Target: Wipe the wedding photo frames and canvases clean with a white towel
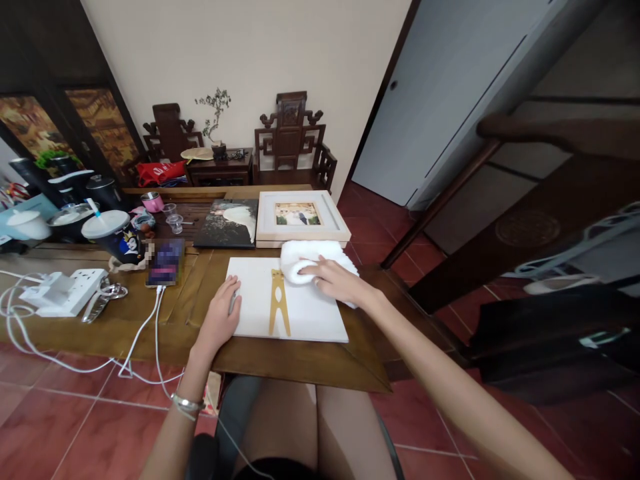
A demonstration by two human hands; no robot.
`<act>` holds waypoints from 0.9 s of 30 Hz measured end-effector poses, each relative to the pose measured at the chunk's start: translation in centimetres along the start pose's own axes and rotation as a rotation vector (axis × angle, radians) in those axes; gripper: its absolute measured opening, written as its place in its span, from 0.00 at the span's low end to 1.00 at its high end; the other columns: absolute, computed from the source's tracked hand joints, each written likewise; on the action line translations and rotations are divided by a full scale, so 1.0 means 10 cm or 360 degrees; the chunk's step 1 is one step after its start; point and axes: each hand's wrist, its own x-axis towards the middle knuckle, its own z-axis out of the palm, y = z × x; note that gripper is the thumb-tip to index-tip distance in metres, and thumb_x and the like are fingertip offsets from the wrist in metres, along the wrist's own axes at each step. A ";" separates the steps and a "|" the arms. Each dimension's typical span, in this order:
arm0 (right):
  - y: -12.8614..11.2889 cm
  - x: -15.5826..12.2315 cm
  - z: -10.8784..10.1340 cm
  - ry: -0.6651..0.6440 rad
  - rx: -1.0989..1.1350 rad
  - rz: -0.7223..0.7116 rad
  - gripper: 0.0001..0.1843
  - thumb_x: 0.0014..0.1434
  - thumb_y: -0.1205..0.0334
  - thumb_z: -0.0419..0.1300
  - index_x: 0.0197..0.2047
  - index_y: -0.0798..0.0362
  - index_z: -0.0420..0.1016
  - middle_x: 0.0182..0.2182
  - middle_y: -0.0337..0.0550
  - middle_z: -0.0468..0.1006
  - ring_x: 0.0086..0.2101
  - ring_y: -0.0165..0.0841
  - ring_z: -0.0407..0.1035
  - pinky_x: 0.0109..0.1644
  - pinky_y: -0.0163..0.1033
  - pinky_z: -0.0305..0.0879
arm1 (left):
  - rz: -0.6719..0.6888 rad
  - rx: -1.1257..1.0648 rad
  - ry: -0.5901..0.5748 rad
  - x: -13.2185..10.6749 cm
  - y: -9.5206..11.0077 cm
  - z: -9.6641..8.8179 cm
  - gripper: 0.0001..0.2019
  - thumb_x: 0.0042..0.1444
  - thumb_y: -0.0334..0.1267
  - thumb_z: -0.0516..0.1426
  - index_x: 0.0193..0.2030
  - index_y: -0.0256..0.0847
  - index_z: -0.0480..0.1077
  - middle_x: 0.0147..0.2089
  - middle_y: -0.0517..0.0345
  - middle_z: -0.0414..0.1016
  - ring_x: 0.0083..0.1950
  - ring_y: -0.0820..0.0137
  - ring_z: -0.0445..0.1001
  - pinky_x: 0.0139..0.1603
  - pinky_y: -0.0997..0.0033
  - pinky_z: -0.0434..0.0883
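A white rectangular panel (pixel 315 313), apparently the back of a picture frame, lies flat on the wooden table near its front edge. A gold A-shaped stand piece (pixel 278 303) is on its middle, upper end partly beside the towel. My left hand (pixel 223 310) rests along the panel's left edge, fingers stretched out and thumb apart. My right hand (pixel 334 279) grips a bunched white towel (pixel 305 257), its fingers pressed into the folds. That towel covers the panel's upper right corner and hangs past its right side.
Behind the panel lie a white-framed picture (pixel 267 217) and a dark photo panel (pixel 227 227). To the left are a phone (pixel 165 263) with white cables, a power strip (pixel 75 293), a lidded drink cup (pixel 117 237) and a pink mug (pixel 152 202). A wooden chair (pixel 530 220) stands right.
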 end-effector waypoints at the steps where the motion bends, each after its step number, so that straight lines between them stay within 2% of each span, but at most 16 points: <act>1: -0.04 -0.05 0.00 -0.0020 -0.0005 -0.0003 0.27 0.50 0.78 0.45 0.49 0.58 0.74 0.54 0.55 0.74 0.60 0.45 0.59 0.62 0.59 0.55 | -0.0002 0.0002 -0.0001 0.00 0.00 0.00 0.17 0.62 0.36 0.48 0.54 0.32 0.67 0.63 0.39 0.66 0.67 0.61 0.62 0.68 0.52 0.58; 3: -0.16 -0.21 -0.01 -0.0077 -0.0003 -0.0019 0.28 0.48 0.79 0.45 0.49 0.59 0.74 0.55 0.57 0.72 0.61 0.44 0.57 0.64 0.61 0.50 | -0.0009 0.0004 -0.0008 0.00 0.01 0.00 0.18 0.62 0.36 0.48 0.55 0.32 0.67 0.63 0.39 0.66 0.67 0.61 0.61 0.68 0.53 0.58; 6: -0.43 -0.54 -0.04 -0.0183 0.0052 -0.0026 0.29 0.45 0.81 0.45 0.46 0.56 0.75 0.55 0.53 0.73 0.64 0.41 0.52 0.67 0.61 0.43 | -0.0016 0.0005 -0.0003 0.00 0.02 0.00 0.18 0.62 0.36 0.48 0.55 0.32 0.67 0.63 0.39 0.66 0.67 0.60 0.61 0.68 0.52 0.58; 10: -0.81 -0.96 -0.15 -0.0361 0.0214 0.0004 0.27 0.44 0.81 0.46 0.42 0.53 0.76 0.58 0.50 0.69 0.65 0.40 0.49 0.67 0.58 0.44 | -0.0007 0.0000 0.0001 0.00 0.01 0.01 0.17 0.62 0.37 0.48 0.55 0.33 0.67 0.63 0.40 0.65 0.67 0.61 0.60 0.68 0.53 0.58; 13: -0.95 -1.08 -0.23 -0.0462 0.0302 -0.0001 0.27 0.43 0.81 0.46 0.40 0.54 0.77 0.59 0.50 0.69 0.64 0.40 0.50 0.68 0.56 0.45 | -0.0001 0.0003 0.0000 0.00 0.01 0.01 0.18 0.62 0.37 0.48 0.55 0.33 0.67 0.63 0.40 0.65 0.67 0.61 0.60 0.68 0.54 0.58; 16: -0.84 -0.96 -0.25 -0.0440 0.0309 0.0032 0.27 0.45 0.81 0.45 0.40 0.52 0.77 0.54 0.45 0.75 0.63 0.39 0.53 0.67 0.55 0.48 | 0.0008 0.0006 0.0005 0.00 0.01 0.01 0.17 0.62 0.36 0.48 0.55 0.34 0.67 0.63 0.40 0.65 0.67 0.61 0.60 0.68 0.53 0.58; 19: -0.53 -0.67 -0.20 -0.0298 0.0237 0.0058 0.28 0.47 0.79 0.46 0.44 0.50 0.77 0.48 0.40 0.78 0.60 0.39 0.61 0.66 0.53 0.52 | 0.0007 0.0006 0.0008 0.00 0.01 0.01 0.17 0.62 0.36 0.48 0.54 0.35 0.67 0.63 0.40 0.66 0.67 0.60 0.61 0.68 0.52 0.58; 22: -0.18 -0.29 -0.15 -0.0151 0.0144 0.0144 0.26 0.50 0.76 0.47 0.47 0.50 0.77 0.45 0.41 0.80 0.50 0.41 0.71 0.58 0.50 0.62 | 0.0000 -0.0012 0.0003 0.00 0.01 0.01 0.16 0.62 0.36 0.48 0.54 0.36 0.67 0.63 0.42 0.66 0.67 0.60 0.61 0.68 0.51 0.58; 25: 0.04 0.01 -0.16 -0.0106 0.0137 0.0155 0.26 0.50 0.75 0.47 0.47 0.50 0.78 0.46 0.41 0.80 0.47 0.41 0.71 0.54 0.46 0.65 | -0.0002 -0.0031 0.0007 0.00 0.00 0.00 0.16 0.62 0.36 0.48 0.54 0.37 0.67 0.63 0.43 0.66 0.67 0.61 0.61 0.67 0.51 0.58; 27: 0.08 0.10 -0.17 -0.0094 0.0149 0.0153 0.27 0.51 0.75 0.47 0.48 0.52 0.78 0.47 0.41 0.79 0.48 0.41 0.71 0.54 0.44 0.65 | -0.0007 -0.0026 0.0001 0.00 0.00 0.00 0.17 0.62 0.36 0.48 0.54 0.36 0.67 0.63 0.41 0.66 0.67 0.60 0.62 0.67 0.51 0.58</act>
